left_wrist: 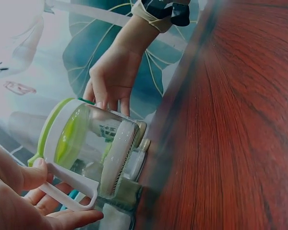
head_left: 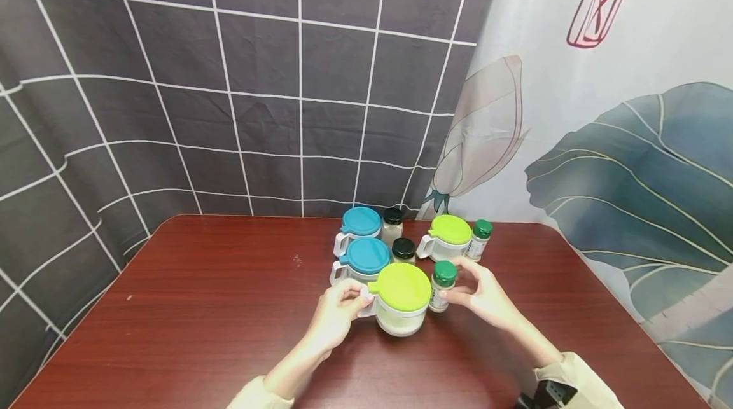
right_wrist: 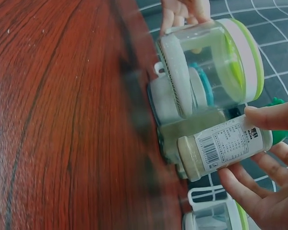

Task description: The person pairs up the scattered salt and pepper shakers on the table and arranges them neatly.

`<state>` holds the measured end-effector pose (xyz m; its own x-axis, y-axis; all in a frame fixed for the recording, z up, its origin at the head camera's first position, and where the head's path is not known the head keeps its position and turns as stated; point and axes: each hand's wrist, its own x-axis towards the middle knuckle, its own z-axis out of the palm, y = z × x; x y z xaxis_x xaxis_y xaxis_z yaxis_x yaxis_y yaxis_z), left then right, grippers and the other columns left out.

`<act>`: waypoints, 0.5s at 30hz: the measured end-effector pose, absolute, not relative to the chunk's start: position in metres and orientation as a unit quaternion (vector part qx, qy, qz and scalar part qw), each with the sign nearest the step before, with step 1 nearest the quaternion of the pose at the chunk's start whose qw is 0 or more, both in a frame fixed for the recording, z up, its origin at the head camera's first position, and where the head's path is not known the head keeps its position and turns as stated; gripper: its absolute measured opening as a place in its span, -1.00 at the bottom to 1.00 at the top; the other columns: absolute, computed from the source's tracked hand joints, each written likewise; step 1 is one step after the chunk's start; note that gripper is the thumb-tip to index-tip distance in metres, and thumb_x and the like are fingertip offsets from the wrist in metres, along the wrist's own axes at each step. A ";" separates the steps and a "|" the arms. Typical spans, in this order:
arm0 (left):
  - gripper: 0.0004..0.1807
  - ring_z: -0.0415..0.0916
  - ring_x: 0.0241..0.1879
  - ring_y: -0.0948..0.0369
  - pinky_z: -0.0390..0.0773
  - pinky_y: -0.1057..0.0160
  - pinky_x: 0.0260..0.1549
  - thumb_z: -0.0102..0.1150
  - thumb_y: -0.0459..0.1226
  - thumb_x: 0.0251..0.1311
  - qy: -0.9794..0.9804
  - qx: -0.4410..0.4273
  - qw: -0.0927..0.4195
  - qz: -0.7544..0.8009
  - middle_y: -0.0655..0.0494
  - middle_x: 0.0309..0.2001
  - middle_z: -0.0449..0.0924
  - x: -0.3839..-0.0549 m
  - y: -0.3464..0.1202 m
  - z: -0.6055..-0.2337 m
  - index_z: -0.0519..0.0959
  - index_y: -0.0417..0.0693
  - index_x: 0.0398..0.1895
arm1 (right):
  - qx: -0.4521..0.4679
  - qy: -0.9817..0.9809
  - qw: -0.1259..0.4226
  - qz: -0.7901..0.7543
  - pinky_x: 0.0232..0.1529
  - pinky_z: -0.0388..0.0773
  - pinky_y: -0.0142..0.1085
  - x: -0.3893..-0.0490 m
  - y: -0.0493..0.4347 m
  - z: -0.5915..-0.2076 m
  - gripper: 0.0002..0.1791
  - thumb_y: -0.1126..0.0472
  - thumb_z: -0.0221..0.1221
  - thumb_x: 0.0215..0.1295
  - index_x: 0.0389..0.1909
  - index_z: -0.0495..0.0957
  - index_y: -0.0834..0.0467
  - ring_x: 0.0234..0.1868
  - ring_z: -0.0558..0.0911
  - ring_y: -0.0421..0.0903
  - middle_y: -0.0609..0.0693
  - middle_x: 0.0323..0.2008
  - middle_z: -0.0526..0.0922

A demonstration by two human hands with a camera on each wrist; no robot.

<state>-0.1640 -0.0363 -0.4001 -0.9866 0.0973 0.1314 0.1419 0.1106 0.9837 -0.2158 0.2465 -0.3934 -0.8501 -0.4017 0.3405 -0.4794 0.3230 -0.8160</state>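
My left hand (head_left: 335,317) grips the white handle (left_wrist: 72,188) of a clear seasoning jar (head_left: 399,320) with a lime-green lid. White contents lie at the jar's bottom, seen in both wrist views. Just right of it, my right hand (head_left: 487,294) pinches a small seasoning bottle (right_wrist: 225,146) with a green cap and a printed barcode label. Thumb and fingers are on opposite sides of the bottle. Both containers are held side by side, in front of the other jars.
Behind them stand two blue-lidded jars (head_left: 368,255) and two black-capped bottles (head_left: 403,250). Farther back on the right are another lime-lidded jar (head_left: 450,231) and another green-capped bottle (head_left: 477,243). The reddish-brown table (head_left: 217,307) meets a dark gridded curtain (head_left: 258,116) at the back.
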 end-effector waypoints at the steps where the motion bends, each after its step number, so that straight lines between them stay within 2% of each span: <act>1: -0.85 0.51 -0.23 0.23 0.48 0.35 -0.33 0.21 -0.35 0.19 -0.745 -0.081 0.015 -0.662 -0.18 -0.24 0.65 -0.164 -0.035 -0.400 0.57 -0.31 -0.26 | 0.272 -0.812 0.037 0.515 -0.21 0.64 -0.38 -0.216 0.248 -0.393 -0.56 0.36 0.35 0.07 -0.02 0.45 0.31 -0.23 0.70 -0.17 -0.33 -0.22 0.60; 9: -0.83 0.47 -0.31 0.28 0.48 0.36 -0.35 0.21 -0.36 0.19 -0.729 -0.074 0.003 -0.681 -0.20 -0.26 0.65 -0.165 -0.023 -0.402 0.56 -0.35 -0.26 | 0.266 -0.806 0.032 0.527 -0.22 0.63 -0.39 -0.215 0.256 -0.392 -0.57 0.45 0.29 0.07 -0.01 0.41 0.38 -0.24 0.68 -0.25 -0.35 -0.23 0.61; 15: -0.81 0.49 -0.28 0.27 0.50 0.33 -0.32 0.22 -0.34 0.18 -0.727 -0.071 0.007 -0.682 -0.20 -0.23 0.65 -0.167 -0.016 -0.401 0.57 -0.36 -0.27 | 0.263 -0.806 0.039 0.529 -0.21 0.63 -0.41 -0.217 0.261 -0.394 -0.54 0.48 0.28 0.07 0.02 0.40 0.41 -0.23 0.67 -0.31 -0.38 -0.22 0.62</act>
<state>-0.1672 -0.0162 -0.4012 -0.9900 0.0936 0.1059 0.1116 0.0584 0.9920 -0.2167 0.2613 -0.3935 -0.8586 -0.3827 0.3411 -0.4652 0.3022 -0.8320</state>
